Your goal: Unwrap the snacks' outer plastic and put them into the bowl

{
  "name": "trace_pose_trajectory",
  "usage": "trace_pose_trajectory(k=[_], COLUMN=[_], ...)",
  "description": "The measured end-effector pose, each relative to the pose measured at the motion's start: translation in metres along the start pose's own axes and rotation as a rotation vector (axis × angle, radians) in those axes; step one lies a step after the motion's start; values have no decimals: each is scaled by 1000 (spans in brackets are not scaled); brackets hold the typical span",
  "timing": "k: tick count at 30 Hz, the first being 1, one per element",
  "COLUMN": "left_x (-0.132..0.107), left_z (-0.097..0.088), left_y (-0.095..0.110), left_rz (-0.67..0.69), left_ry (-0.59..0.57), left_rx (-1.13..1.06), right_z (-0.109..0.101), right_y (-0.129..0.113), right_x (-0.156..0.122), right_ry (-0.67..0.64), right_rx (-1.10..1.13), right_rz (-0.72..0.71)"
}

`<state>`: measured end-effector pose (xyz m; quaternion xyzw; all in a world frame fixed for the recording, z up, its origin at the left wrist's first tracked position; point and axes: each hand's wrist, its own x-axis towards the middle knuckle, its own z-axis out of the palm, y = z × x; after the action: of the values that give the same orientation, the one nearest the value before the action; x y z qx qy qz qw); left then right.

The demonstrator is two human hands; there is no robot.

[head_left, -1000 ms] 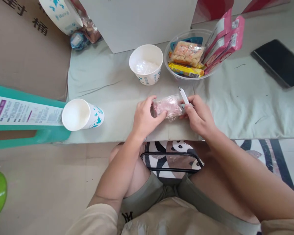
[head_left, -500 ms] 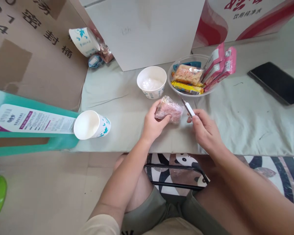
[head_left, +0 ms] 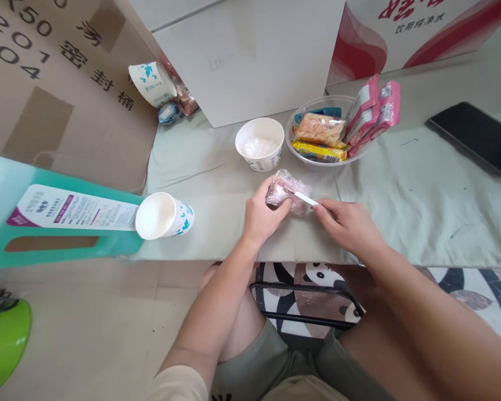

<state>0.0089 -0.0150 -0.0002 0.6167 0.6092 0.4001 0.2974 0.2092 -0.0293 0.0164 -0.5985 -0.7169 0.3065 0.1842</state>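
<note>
L hand (head_left: 262, 216), half-curled, grips pink pkt (head_left: 299, 206), R hand (head_left: 347, 224), nearly closed, pinches white tool (head_left: 305, 198), paper cup (head_left: 265, 162) at pkt's 11 o'clock.

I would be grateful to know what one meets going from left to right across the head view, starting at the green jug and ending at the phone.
Green jug → paper cup → left hand → pink wrapped packet → right hand, holding a white-handled tool → black phone.
</note>
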Motion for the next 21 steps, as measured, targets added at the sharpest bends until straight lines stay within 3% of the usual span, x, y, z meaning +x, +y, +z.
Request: trace_pose_trajectory(k=[4, 8, 11, 17, 21], left_x=[2, 8, 12, 14, 13], left_z=[-11, -13, -11, -15, -19], left_y=[-11, -20, -20, -18, -17], left_rz=[3, 192, 255, 120, 175], left_ry=[84, 210, 152, 152, 164], left_rx=[125, 234, 237, 245, 298], right_z=[-12, -26, -32, -38, -34], right_y=[16, 40, 50, 47, 46], right_x=[-6, -9, -8, -3, -3], right_ry=[-40, 85, 192, 246, 389], right_rx=[-135, -174, -253, -415, -440], right_rz=[70, 101, 159, 397, 302])
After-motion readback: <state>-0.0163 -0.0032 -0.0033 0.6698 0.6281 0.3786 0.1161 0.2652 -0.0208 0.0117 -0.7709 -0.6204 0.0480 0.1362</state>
